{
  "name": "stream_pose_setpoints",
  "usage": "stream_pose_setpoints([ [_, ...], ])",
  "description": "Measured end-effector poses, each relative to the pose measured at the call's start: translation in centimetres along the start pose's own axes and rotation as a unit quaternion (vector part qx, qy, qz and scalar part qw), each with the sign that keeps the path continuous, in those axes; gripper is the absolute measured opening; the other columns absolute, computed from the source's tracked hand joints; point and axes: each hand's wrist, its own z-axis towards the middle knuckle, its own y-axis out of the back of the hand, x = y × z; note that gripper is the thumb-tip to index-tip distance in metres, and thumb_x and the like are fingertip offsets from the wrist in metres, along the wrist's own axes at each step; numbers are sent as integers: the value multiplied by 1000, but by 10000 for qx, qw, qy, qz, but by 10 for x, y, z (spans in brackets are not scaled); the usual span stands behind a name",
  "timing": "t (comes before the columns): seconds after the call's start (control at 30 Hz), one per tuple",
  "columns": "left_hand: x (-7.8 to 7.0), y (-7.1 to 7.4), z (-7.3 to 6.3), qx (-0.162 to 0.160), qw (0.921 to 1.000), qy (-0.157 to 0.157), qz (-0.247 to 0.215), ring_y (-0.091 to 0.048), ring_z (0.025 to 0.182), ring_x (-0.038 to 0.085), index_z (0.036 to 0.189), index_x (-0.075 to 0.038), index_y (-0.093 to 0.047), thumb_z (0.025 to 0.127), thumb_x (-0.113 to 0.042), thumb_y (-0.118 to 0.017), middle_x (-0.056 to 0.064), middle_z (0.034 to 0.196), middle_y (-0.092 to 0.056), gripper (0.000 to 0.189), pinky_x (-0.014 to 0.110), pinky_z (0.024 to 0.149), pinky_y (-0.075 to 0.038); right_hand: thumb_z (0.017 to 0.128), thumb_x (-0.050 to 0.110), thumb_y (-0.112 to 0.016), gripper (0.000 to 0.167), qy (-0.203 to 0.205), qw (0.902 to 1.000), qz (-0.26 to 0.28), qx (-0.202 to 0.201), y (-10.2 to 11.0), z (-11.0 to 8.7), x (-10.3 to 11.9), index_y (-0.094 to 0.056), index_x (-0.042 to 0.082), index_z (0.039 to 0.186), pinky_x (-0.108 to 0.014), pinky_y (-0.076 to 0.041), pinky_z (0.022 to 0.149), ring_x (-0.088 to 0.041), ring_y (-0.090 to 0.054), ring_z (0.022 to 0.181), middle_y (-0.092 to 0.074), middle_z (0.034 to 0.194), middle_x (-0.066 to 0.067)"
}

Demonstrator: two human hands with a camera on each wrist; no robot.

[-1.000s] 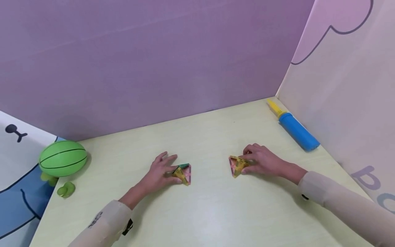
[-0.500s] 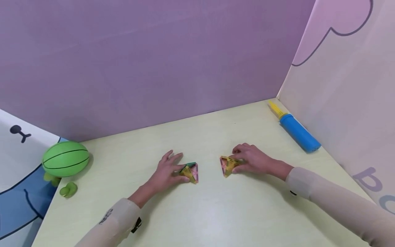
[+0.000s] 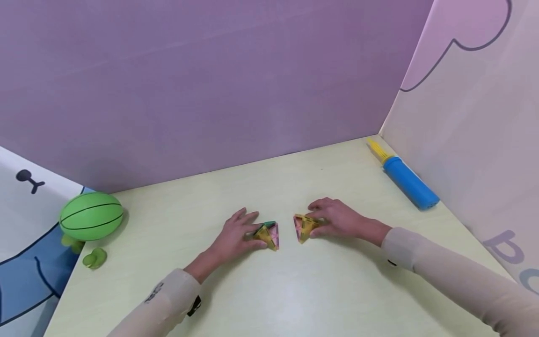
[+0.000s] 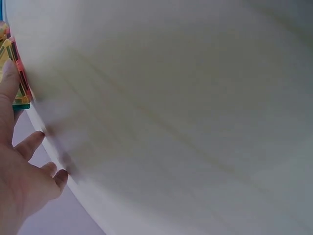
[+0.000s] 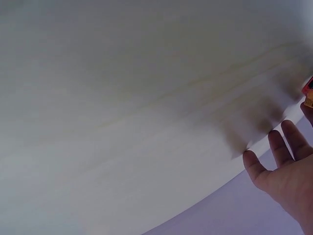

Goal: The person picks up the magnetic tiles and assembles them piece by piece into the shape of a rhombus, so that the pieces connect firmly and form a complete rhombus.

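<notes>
My left hand pinches a small pyramid of see-through magnetic tiles between thumb and index finger, its other fingers spread. Yellow, green and pink faces show on that piece. In the left wrist view the same pyramid appears at the left edge, partly cut off. Facing it, my right hand pinches a second magnetic-tile pyramid, yellow and pink. Only a sliver of this second pyramid enters the right wrist view. A narrow gap separates the two pyramids, low over the tabletop.
A pale table lies under both hands, with a purple wall behind. At the left stand a green ball and a small green toy. A blue hand pump with a yellow nozzle lies by the right wall.
Both hands have moved toward each other with their pyramids, the left one rightward and the right one leftward. The gap between the two pieces has shrunk a lot.
</notes>
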Motion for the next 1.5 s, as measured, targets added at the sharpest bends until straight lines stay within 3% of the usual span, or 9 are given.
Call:
stream_pose_setpoints([
  [0.33, -10, -3, 3, -130, 9996, -46, 240, -20, 152, 43, 132, -17, -66, 84, -59, -70, 10, 158, -42, 64, 65, 120, -18, 85, 46, -77, 50, 76, 9999, -86, -102, -3, 5, 6, -72, 15, 123, -58, -45, 105, -35, -55, 129, -62, 137, -15],
  [0.9, -15, -6, 7, -165, 9988, -54, 463, -23, 152, 42, 132, -17, -66, 85, -61, -68, 11, 155, -46, 65, 61, 122, -18, 86, 52, -74, 53, -112, 9999, -90, 68, -8, 11, 10, -70, 19, 127, -61, -44, 103, -32, -51, 132, -59, 141, -10],
  [1.5, -16, -7, 12, -247, 9973, -203, 657, -25, 150, 42, 131, -19, -67, 86, -63, -66, 11, 155, -46, 64, 62, 121, -21, 86, 53, -73, 51, -45, 9997, -207, 79, -10, 15, 16, -69, 22, 127, -62, -43, 103, -31, -50, 132, -58, 142, -9],
])
